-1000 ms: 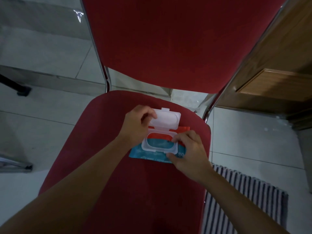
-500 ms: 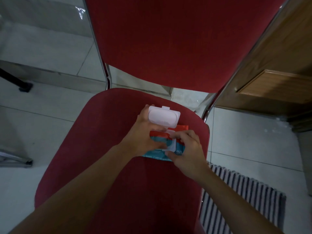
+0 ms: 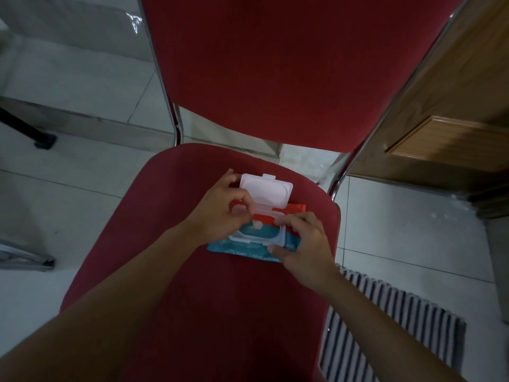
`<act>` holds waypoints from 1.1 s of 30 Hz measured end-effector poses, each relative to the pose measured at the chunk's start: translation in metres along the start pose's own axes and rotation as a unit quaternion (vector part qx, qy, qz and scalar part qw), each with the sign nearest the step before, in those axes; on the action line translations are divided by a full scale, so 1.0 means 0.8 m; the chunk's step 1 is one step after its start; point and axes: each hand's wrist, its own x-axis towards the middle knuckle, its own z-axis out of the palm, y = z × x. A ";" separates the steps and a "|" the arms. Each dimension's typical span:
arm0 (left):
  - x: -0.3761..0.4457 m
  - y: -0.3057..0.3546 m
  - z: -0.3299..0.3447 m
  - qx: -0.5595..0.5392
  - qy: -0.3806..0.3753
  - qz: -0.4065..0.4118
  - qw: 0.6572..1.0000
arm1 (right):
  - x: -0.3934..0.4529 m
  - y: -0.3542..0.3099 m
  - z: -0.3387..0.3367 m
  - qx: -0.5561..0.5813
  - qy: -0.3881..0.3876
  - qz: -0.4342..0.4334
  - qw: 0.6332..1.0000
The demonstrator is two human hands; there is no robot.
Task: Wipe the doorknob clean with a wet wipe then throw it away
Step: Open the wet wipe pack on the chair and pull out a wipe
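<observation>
One wet wipe [image 3: 257,224] peeking out, soft n limp | left hand [image 3: 220,216] fingertips pinching it | right hand [image 3: 300,244] fingers pressed on pack [image 3: 248,249], chair [image 3: 192,271] seat's back edge

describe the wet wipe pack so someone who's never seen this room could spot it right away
Find the red chair; the wet wipe pack lies flat near the back of its seat, between both hands. It is the only teal and orange thing there, with its white flip lid standing open.

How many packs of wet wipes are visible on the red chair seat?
1. The wet wipe pack lies near the back of the chair seat, lid open, between the left hand and right hand.
</observation>
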 end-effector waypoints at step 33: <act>-0.013 -0.032 -0.013 0.061 -0.091 0.013 0.994 | 0.049 -0.040 0.008 -0.060 -0.109 -0.108 0.986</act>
